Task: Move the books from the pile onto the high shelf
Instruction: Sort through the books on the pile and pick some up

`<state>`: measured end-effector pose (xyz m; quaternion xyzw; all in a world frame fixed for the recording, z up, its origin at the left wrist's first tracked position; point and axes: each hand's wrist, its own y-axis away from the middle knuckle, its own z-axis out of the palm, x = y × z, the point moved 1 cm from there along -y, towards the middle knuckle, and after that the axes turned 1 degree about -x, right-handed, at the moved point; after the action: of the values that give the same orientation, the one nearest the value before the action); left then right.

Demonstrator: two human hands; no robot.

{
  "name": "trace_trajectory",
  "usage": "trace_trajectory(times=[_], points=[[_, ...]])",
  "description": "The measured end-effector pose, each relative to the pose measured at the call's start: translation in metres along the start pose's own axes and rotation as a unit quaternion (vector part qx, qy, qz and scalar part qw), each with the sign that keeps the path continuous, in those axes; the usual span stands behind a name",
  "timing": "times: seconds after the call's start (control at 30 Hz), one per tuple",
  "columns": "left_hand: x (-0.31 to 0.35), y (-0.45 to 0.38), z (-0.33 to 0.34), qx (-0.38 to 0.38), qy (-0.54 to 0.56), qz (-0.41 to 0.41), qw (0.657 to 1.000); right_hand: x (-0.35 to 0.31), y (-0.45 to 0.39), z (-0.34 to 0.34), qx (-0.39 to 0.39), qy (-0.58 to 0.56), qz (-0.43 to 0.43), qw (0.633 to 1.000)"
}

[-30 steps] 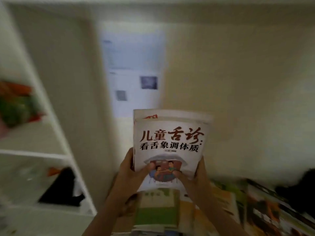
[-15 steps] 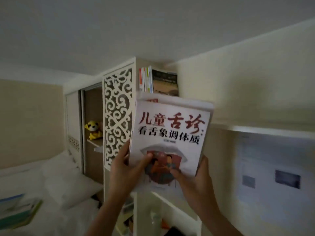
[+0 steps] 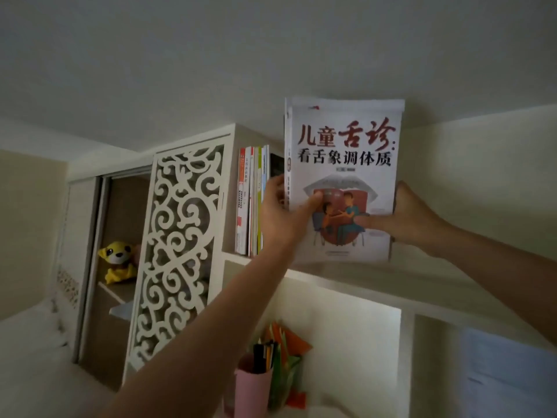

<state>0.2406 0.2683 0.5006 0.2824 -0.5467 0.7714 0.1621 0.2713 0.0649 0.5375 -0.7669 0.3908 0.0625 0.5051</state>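
I hold a white book [image 3: 343,146] with red and black Chinese title lettering upright at the high shelf [image 3: 422,277], its cover facing me and its bottom edge just above the shelf board. My left hand [image 3: 283,212] grips its left edge and spine, thumb on the cover. My right hand [image 3: 404,218] grips its right edge, thumb on the cover too. Several books [image 3: 251,203] stand upright on the shelf just left of it, against the cabinet side. The pile is out of view.
A white fretwork panel [image 3: 177,251] fronts the cabinet at the left, with a yellow plush toy [image 3: 117,260] behind it. Below the shelf a pink cup of pens [image 3: 256,384] and coloured paper stand in a cubby. The ceiling is close above the book.
My view swung up from the pile to the high shelf. Both hands lifted the book up and rightward until it stands at the shelf beside the row of books.
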Motion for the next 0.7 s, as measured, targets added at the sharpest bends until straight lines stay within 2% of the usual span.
trace_trajectory(times=[0.2,0.37,0.43,0.53,0.7], points=[[-0.057,-0.016,0.011,-0.03,0.018,-0.033,0.999,0.048,-0.011,0.03,-0.045,-0.098,0.032,0.994],[-0.076,-0.018,-0.019,-0.18,0.075,-0.082,0.977,0.064,-0.015,0.031,-0.105,-0.138,0.12,0.978],[-0.078,-0.021,-0.03,-0.203,0.007,-0.034,0.979,0.068,-0.022,0.03,-0.114,-0.126,0.132,0.977],[-0.077,-0.029,-0.034,-0.152,-0.156,0.059,0.974,0.07,-0.035,0.036,-0.145,-0.13,0.144,0.97],[-0.085,-0.041,-0.036,-0.101,-0.302,0.076,0.945,0.072,-0.063,0.059,-0.176,-0.142,0.162,0.961]])
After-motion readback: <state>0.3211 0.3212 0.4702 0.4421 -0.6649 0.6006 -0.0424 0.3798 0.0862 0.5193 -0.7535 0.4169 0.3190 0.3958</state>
